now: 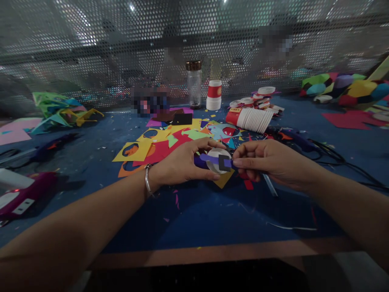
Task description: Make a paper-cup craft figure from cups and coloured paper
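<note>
My left hand (182, 162) is closed around a paper cup (216, 160), whose white round bottom faces me. A purple paper strip (209, 159) with a black piece on it lies across that bottom. My right hand (261, 159) pinches the right end of the strip against the cup. A silver bangle sits on my left wrist. Both hands hover just above the blue table (212, 215), over coloured paper scraps (170, 142).
A lying stack of white paper cups (251, 119), an upright cup stack (214, 95) and a clear jar (193, 84) stand behind. Glue guns lie at left (45, 148) and right (291, 136), with cables. A purple tool (21, 194) lies far left. A perforated metal screen backs the table.
</note>
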`<state>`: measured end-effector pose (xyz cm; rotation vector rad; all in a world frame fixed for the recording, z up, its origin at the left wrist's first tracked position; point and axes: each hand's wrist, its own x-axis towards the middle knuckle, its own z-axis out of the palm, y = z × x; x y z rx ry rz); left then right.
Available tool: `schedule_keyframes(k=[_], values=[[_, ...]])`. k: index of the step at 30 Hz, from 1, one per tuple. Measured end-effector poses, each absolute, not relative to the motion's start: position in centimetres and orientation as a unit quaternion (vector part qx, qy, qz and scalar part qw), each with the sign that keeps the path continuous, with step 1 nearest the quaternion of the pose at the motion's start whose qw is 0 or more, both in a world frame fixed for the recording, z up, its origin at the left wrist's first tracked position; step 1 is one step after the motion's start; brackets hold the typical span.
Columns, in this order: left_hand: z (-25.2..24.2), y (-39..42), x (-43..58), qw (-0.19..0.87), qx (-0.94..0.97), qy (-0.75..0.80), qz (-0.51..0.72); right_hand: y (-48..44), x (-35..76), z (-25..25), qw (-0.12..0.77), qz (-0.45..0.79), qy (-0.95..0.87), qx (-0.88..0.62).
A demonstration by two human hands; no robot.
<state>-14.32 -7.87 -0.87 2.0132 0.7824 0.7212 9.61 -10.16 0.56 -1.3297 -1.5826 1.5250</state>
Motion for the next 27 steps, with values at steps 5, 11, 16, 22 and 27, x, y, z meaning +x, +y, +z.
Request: schedule_keyframes(k=[5,11,16,22,27], values=[[-0.86,-8.1,-14.26,0.42,0.8,0.323,0.282,-10.19,9.57,0.23,0.301,0.564,-0.588,-0.496],[-0.84,-8.47,-14.05,0.419,0.802,0.324,0.275,-10.0,9.68,-0.3,0.3,0.55,-0.6,-0.498],[-0.92,-8.25,-14.15,0.425,0.794,0.329,0.285,-10.12,9.63,-0.12,0.305,0.557,-0.59,-0.499],[-1.11,-8.09,-14.16,0.428,0.791,0.315,0.304,-10.25,9.48,0.07,0.321,0.557,-0.588,-0.491],[-1.22,-8.01,-14.17,0.431,0.786,0.313,0.314,-10.22,9.55,-0.06,0.326,0.561,-0.581,-0.491]])
